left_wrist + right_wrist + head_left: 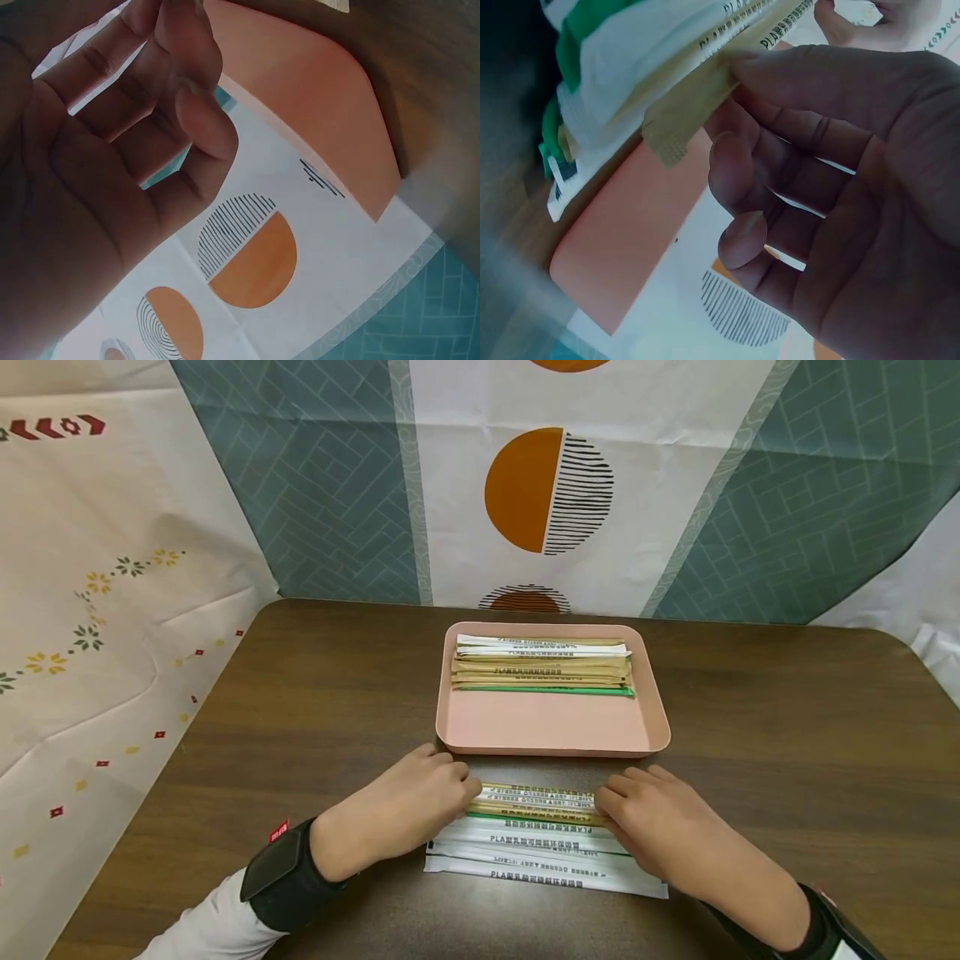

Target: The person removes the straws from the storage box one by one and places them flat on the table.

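Several long paper-wrapped straws [543, 860], white, tan and green, lie side by side in front of me in the head view, with printing along them. My right hand [663, 818] pinches the right end of a tan wrapped straw [682, 120] between thumb and fingers, its tip sticking out past them in the right wrist view. At the left end of the same upper straws, my left hand [405, 810] grips with curled fingers, which hide that end. Its palm and bent fingers fill the left of the left wrist view.
Just behind the hands stands a shallow pink tray [540, 735]. More wrapped straws [540, 670] in white, tan and green lie in its back half. The brown table [337, 693] meets a patterned cloth [465, 510] at its far edge.
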Tool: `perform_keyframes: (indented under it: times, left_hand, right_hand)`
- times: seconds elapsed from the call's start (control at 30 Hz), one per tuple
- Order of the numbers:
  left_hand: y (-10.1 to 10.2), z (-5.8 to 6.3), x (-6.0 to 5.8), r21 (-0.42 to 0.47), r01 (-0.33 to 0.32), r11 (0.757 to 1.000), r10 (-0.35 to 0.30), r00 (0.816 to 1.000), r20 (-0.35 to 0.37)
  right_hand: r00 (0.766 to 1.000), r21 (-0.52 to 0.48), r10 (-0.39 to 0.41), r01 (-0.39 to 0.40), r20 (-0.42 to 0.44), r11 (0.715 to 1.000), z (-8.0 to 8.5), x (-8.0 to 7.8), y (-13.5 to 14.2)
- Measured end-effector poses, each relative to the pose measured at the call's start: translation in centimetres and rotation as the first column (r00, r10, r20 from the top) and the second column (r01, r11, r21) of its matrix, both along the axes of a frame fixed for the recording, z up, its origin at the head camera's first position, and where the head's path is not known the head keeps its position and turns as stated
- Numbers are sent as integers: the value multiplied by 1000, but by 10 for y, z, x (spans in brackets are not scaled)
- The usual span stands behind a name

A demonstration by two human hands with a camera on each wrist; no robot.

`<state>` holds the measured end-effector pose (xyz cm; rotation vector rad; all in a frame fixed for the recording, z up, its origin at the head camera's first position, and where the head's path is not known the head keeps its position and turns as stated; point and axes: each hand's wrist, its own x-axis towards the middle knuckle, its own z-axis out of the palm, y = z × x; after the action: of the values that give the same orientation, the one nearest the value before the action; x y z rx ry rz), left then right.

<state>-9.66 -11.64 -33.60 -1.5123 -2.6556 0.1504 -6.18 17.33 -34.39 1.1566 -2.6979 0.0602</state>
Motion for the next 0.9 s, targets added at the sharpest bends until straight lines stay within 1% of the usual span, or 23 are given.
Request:
perform_keyframes:
  times: [0.13, 0.27, 0.43, 0.57, 0.63, 0.77, 0.83, 0.9]
  left_hand:
    - [1, -6, -1, 19, -1, 1000, 1, 1000, 7]
    - [2, -7, -1, 29, -2, 1000, 2, 1000, 13]
    - [2, -4, -2, 8, 9, 1000, -9, 1000, 15]
    - [2, 2, -8, 30, 12, 999, -12, 1000, 1]
    - [2, 5, -10, 54, 11, 998, -11, 1000, 1]
    - [1, 7, -13, 97, 16, 995, -19, 999, 28]
    - [2, 8, -16, 138, 19, 990, -25, 999, 43]
    - [2, 8, -22, 191, 24, 981, -37, 997, 64]
  right_hand:
    - [1000, 19, -22, 22, 12, 1000, -4, 1, -2]
    - [999, 30, -37, 36, 12, 999, -5, 1, -2]
    - [999, 39, -41, 40, 26, 998, -3, -1, -2]
    - [997, 28, -66, 65, 37, 998, 2, -8, 0]
    - [997, 17, -74, 73, 32, 997, 5, -11, 1]
    - [999, -29, -48, 48, -16, 998, 9, -15, 4]
    - [998, -49, -47, 45, -35, 998, 13, -17, 5]
    - [998, -80, -38, 34, -49, 996, 15, -22, 8]
